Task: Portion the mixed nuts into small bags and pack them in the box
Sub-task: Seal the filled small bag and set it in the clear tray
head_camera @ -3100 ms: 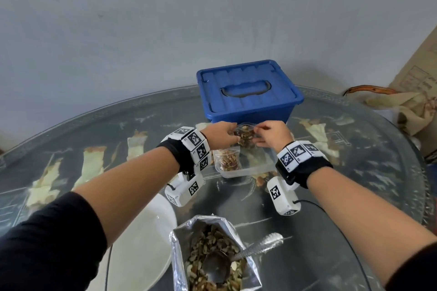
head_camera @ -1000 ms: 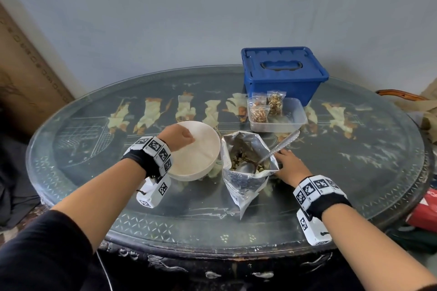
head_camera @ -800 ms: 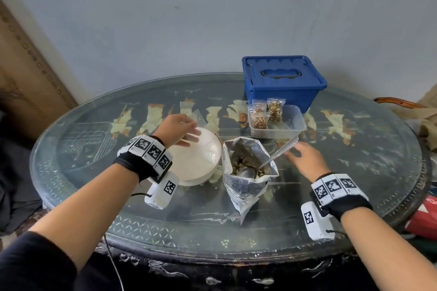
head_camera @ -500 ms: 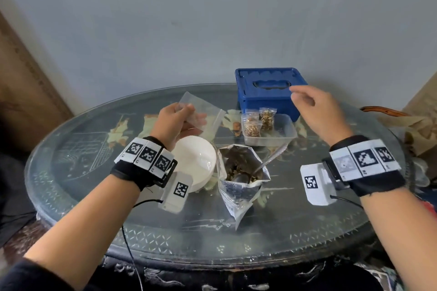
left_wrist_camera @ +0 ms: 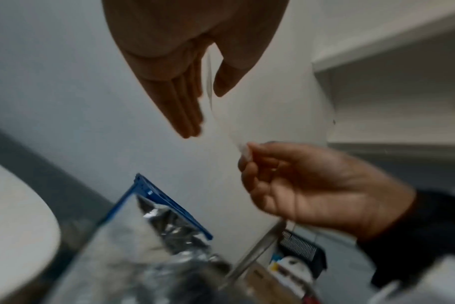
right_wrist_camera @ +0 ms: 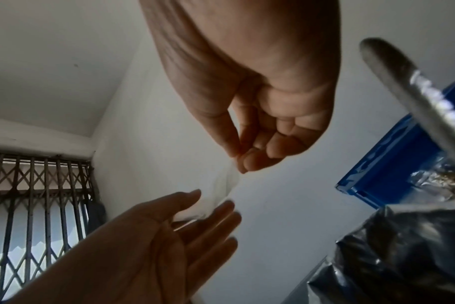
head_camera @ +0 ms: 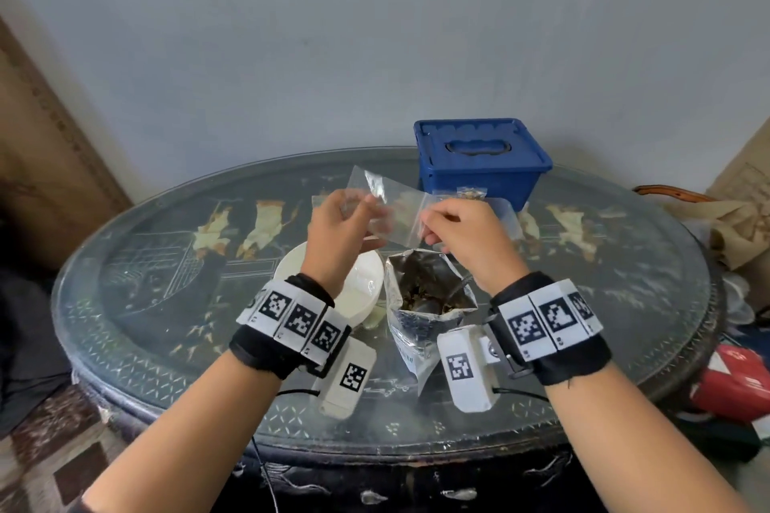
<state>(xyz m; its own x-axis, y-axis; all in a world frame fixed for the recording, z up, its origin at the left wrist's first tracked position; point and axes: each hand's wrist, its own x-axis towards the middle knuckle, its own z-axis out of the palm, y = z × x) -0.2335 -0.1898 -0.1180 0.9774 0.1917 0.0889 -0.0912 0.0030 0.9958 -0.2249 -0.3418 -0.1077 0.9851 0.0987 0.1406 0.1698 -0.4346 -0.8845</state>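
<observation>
Over the open foil bag of mixed nuts point(head_camera: 429, 304), my left hand point(head_camera: 358, 212) holds thin clear empty bags point(head_camera: 396, 212) between thumb and straight fingers. My right hand point(head_camera: 429, 227) pinches the right edge of one. The left wrist view shows the empty bag point(left_wrist_camera: 221, 119) stretched from the left hand point(left_wrist_camera: 203, 102) to the right hand point(left_wrist_camera: 249, 156). In the right wrist view my right hand point(right_wrist_camera: 239, 162) nips its corner. A metal spoon point(right_wrist_camera: 413, 94) stands in the foil bag. The blue lidded box point(head_camera: 479, 162) sits behind, with a clear container point(head_camera: 506, 212) of filled bags before it.
A white bowl point(head_camera: 362, 292) stands left of the foil bag on the round glass-topped table point(head_camera: 166, 304). Off the table's right side lie cloth and a basket point(head_camera: 741, 221) and a red pack point(head_camera: 733, 379). A wooden panel point(head_camera: 37, 162) leans at the left.
My left hand lifted the empty bags from beside the bowl to above the foil bag. My right hand came from near the blue box and took hold of a bag's edge.
</observation>
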